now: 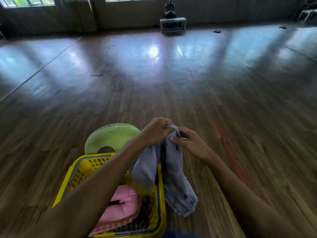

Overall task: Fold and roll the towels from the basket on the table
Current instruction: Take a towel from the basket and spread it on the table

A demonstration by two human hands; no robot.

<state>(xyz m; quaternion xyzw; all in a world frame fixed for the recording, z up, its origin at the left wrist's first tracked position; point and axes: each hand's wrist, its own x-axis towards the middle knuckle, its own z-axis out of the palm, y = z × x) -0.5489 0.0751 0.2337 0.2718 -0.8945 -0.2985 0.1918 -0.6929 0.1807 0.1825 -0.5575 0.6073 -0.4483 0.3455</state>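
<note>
Step in hand, likely: opening out. Left hand (155, 133) and right hand (190, 143) pinch the towel (173, 177) with curled fingers, over the basket (82, 170). Next: part corners, lay flat.

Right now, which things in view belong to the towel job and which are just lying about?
Job: grey towel, gripped by left hand and right hand; yellow basket; pink towel inside it.
Lying about: green round object beyond the basket; far bench.

Both forearms reach forward, left hand (155, 132) and right hand (190, 143) raised close together, fingers curled, each pinching the grey towel (173, 169).
</note>
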